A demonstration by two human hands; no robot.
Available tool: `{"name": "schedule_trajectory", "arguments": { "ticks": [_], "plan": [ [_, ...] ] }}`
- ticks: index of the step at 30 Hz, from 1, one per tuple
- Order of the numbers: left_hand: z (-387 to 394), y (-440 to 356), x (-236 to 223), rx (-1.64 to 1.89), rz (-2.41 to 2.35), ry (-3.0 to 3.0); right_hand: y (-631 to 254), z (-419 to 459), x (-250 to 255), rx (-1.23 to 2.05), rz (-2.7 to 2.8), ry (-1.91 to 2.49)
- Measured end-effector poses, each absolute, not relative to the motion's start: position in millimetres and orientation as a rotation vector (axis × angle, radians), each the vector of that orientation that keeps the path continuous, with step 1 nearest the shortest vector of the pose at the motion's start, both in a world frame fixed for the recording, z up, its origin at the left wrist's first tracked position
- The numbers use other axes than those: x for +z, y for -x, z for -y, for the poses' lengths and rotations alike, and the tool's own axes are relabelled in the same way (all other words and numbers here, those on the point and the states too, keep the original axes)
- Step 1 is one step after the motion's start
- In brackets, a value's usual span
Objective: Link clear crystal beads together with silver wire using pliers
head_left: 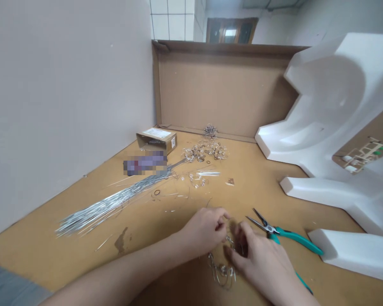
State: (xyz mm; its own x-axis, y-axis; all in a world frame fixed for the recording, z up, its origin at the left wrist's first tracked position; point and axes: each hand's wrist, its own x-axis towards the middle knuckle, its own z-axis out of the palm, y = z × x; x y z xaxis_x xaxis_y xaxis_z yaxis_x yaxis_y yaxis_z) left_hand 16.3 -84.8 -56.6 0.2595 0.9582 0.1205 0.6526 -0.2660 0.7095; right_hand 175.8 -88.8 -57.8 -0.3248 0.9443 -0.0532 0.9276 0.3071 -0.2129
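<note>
A small wire piece [230, 243] is being pinched between the left hand [207, 231] and the right hand [258, 259], which are being held close together low over the tabletop [147, 225]; the fingers of both are closed on it. Under the hands, a tangle of wire loops [222, 272] is lying on the tabletop. Green-handled pliers [284, 233] are resting just beside the right hand, jaws open. A bundle of straight wires [115, 202] is spread out well to the left. Beyond it, a small cardboard box [157, 139] and a scatter of rings and crystals [206, 152] are lying near a cardboard wall [223, 89]. White foam packing [325, 127] is standing on the right.
</note>
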Motion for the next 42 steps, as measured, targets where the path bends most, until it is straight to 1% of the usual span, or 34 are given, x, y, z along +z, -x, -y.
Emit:
{"name": "schedule_trajectory", "arguments": {
  "ticks": [8,14,20,31,37,42],
  "plan": [
    [83,-15,-61,0.803,-1.471,-2.000,-180,85,-55,0.375,2.389,1.798],
    [84,-15,-55,0.773,-1.471,-1.997,-188,82,-54,0.480,2.460,1.628],
    [83,-13,-57,0.777,-1.426,-2.076,-188,81,-53,0.466,2.411,1.649],
    [81,-10,-57,0.748,-1.298,-2.232,-194,72,-62,0.653,2.363,1.558],
    [81,-11,-58,0.751,-1.315,-2.235,-191,73,-64,0.546,2.365,1.624],
    [82,-13,-58,0.743,-1.325,-2.198,-188,71,-65,0.499,2.402,1.591]
  ]
}}
